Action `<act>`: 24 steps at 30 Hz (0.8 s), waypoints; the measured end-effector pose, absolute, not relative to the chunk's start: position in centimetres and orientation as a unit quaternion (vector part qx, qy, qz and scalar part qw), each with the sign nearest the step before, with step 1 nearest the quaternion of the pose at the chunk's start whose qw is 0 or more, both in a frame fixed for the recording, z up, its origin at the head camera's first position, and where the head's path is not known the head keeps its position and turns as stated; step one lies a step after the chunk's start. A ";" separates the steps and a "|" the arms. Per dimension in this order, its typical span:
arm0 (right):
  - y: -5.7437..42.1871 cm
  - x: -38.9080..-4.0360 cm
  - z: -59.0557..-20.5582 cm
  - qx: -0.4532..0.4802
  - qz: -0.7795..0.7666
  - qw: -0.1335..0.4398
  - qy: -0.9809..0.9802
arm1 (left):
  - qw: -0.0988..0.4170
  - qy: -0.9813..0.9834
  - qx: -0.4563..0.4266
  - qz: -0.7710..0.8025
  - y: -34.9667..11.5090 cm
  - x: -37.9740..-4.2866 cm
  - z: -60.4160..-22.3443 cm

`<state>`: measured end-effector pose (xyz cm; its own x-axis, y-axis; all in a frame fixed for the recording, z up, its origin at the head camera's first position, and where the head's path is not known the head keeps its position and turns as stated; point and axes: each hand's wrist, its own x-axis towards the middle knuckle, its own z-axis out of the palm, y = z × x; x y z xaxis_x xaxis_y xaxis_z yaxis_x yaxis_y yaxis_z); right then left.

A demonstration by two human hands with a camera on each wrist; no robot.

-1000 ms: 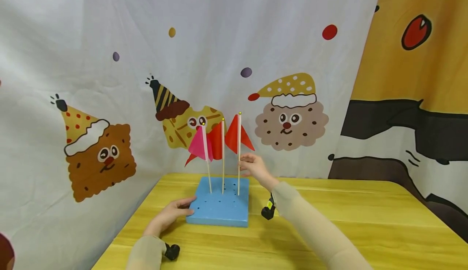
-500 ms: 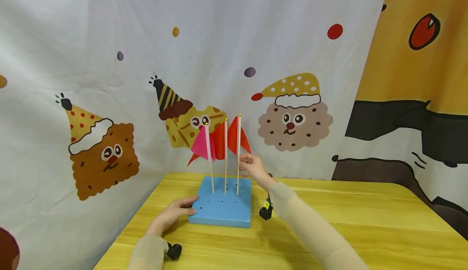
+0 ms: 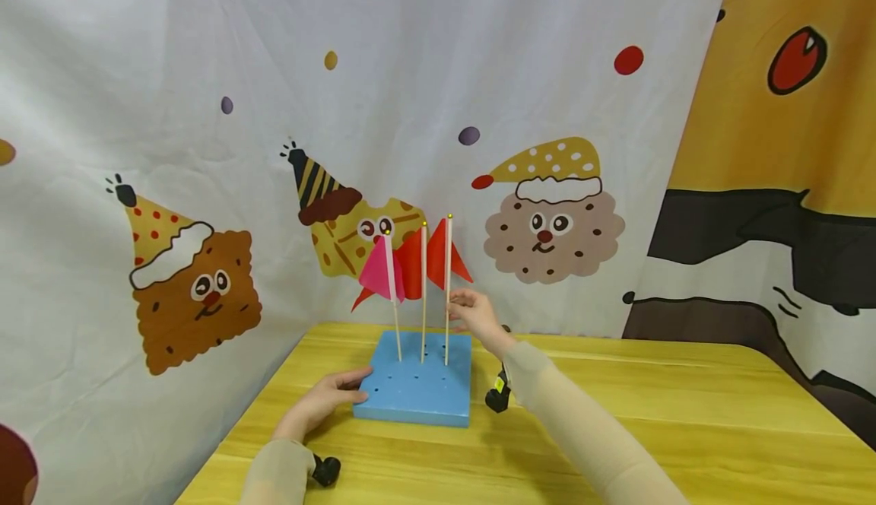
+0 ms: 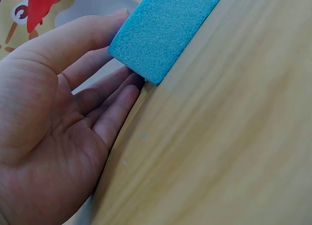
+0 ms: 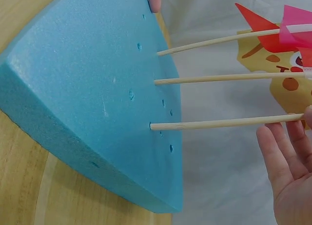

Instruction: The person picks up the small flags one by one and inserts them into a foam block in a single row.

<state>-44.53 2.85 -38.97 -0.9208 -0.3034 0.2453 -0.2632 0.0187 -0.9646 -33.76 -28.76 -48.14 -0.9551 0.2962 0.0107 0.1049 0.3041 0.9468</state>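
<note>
A light blue foam block [image 3: 419, 402] dotted with small holes lies on the table. Three little flags on thin wooden sticks stand in it: a pink flag [image 3: 380, 273] leaning slightly on the left, a red flag [image 3: 412, 265] in the middle and another red flag [image 3: 438, 262] on the right. My right hand [image 3: 475, 319] pinches the right flag's stick just below its cloth; the stick's lower end [image 5: 165, 126] sits in a hole. My left hand [image 3: 322, 402] rests at the block's left edge, thumb [image 4: 92, 32] on its upper edge, fingers relaxed along the side.
The yellow wood-grain table [image 3: 657, 414] extends to the right and in front of the block. Behind it hangs a white curtain [image 3: 383, 71] printed with cartoon biscuits. Black wrist devices sit at both sleeves [image 3: 561, 398].
The view has shifted slightly. The right flag's stick, in my right hand, has moved a little toward the middle flag. My left hand has stayed at the block's edge.
</note>
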 end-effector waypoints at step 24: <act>2.1 -44.3 -38.4 -0.197 -0.666 0.027 0.719 | 0.084 0.800 0.116 0.582 -28.6 -33.6 -48.0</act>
